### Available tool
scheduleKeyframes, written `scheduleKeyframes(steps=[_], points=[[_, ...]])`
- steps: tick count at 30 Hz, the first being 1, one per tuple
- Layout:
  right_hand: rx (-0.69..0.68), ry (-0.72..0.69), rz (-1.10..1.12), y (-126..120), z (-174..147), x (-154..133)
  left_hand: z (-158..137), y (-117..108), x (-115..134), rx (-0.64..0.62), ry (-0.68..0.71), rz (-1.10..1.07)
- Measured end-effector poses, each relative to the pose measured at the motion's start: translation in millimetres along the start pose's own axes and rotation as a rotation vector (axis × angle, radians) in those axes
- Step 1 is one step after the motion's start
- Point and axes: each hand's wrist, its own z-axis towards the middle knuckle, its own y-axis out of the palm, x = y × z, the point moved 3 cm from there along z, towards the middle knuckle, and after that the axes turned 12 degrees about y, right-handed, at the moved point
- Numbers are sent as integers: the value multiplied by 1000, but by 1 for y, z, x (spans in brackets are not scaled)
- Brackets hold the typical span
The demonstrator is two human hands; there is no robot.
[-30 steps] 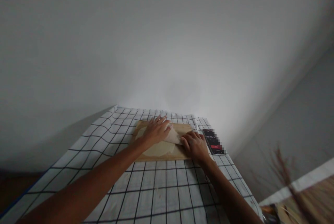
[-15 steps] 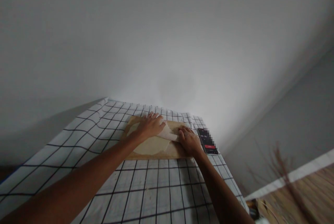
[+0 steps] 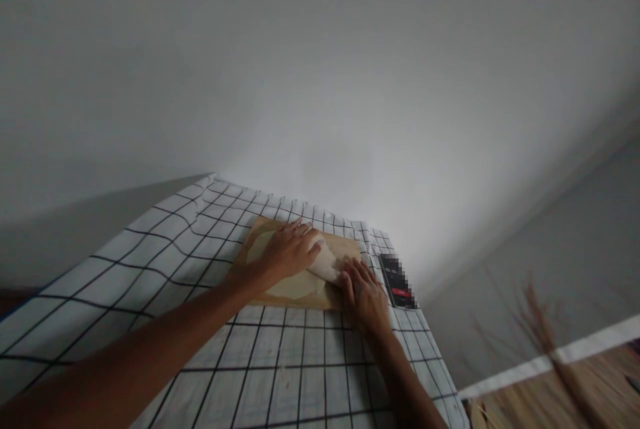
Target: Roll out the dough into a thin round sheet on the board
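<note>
A pale, floury-looking rolling pin lies slantwise across a thin, flattened sheet of dough. Under both is a wooden board. Draped over the pin's left part is my left hand, its fingers bent over the far side and the thumb out to the right. My right hand closes over the pin's right end, near the board's right edge. The hands cover both ends of the pin and part of the dough.
A white cloth with black grid lines covers the table. Right of the board lies a phone, partly pixelated. A grey-white wall rises behind the table. Blurred dry twigs and a brown floor show at right.
The right end of the rolling pin has come nearer to me with my right hand, so the pin slants more. My left hand has shifted slightly right. The camera view has tilted a little.
</note>
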Motion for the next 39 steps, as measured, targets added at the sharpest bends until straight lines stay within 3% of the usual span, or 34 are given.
scheduleKeyframes(steps=[8, 12, 19, 33, 39], points=[[-133, 11, -22, 17, 88, 16, 3, -2, -5, 62, -88, -38], [-162, -59, -7, 24, 108, 17, 3, 0, -8, 59, -124, 3], [-128, -68, -22, 23, 91, 21, 0, 2, -6, 37, -88, 25], [-57, -35, 39, 10, 20, 6, -2, 8, -8, 77, 31, 3], [18, -10, -16, 12, 36, 8, -2, 3, -3, 83, 53, 110]])
